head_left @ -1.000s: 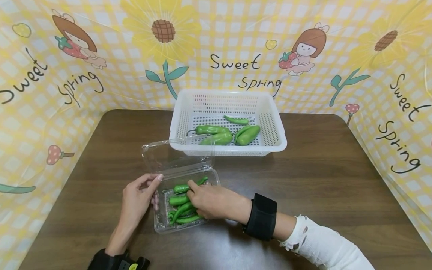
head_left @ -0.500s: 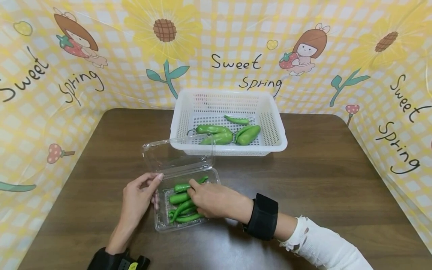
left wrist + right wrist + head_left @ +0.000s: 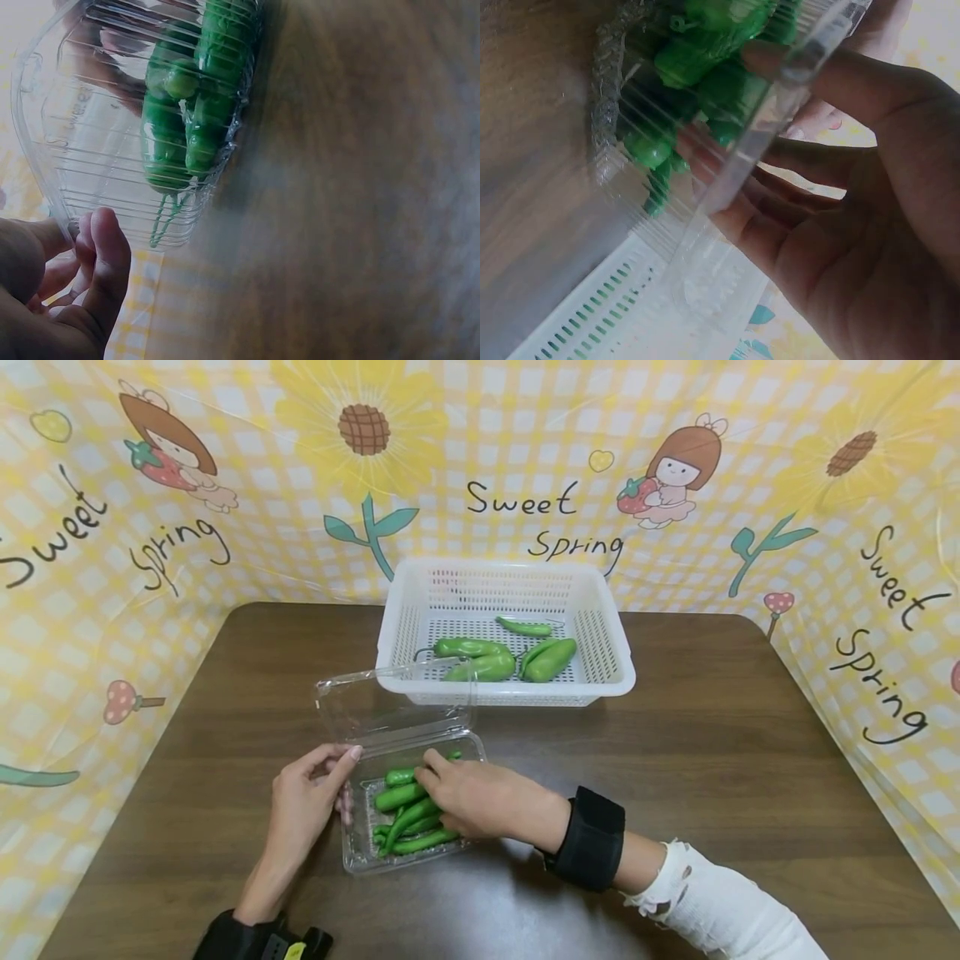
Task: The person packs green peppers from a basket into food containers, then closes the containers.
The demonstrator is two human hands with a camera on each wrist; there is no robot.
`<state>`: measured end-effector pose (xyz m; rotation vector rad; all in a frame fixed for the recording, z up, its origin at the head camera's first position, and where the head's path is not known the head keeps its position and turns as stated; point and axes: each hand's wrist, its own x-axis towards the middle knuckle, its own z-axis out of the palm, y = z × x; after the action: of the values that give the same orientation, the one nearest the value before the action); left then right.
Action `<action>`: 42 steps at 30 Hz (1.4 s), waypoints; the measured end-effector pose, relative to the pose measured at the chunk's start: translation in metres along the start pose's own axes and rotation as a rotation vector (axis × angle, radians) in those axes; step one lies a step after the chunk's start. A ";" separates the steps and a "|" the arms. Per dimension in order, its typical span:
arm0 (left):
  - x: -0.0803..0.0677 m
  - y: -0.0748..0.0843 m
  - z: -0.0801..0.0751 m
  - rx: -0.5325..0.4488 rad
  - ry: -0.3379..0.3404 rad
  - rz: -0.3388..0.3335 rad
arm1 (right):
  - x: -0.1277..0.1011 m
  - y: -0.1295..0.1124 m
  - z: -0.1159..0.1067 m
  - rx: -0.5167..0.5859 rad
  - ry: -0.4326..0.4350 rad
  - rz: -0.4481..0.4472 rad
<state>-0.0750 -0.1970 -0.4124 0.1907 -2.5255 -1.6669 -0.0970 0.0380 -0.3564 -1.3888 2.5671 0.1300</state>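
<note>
A clear plastic clamshell container rests on the table with its lid raised at the far side. Several long green peppers lie side by side in its base. My left hand pinches the container's left rim between thumb and fingers, as the left wrist view also shows. Reaching in over the right side, my right hand has thumb and fingers bent around the right ends of the peppers. The hand hides these ends in the head view, so which pepper it holds is partly hidden.
A white perforated basket stands behind the container, holding several larger green peppers and one slim one. The raised lid overlaps its front left corner in view. A yellow checked cloth surrounds the brown table.
My right hand has shifted slightly right and up within the container. The peppers under it have turned and moved a little. My left hand keeps its place on the rim.
</note>
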 end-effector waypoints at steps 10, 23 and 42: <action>0.000 -0.002 0.000 0.007 0.000 0.005 | -0.016 0.009 -0.015 0.073 0.045 0.003; -0.001 0.006 0.000 0.004 -0.002 -0.014 | -0.049 0.038 -0.046 0.062 0.314 -0.053; -0.001 0.000 0.000 -0.009 -0.007 0.015 | -0.079 0.107 -0.091 0.154 0.336 0.203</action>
<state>-0.0739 -0.1971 -0.4127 0.1652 -2.5180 -1.6755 -0.1583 0.1446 -0.2521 -1.1764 2.9127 -0.2881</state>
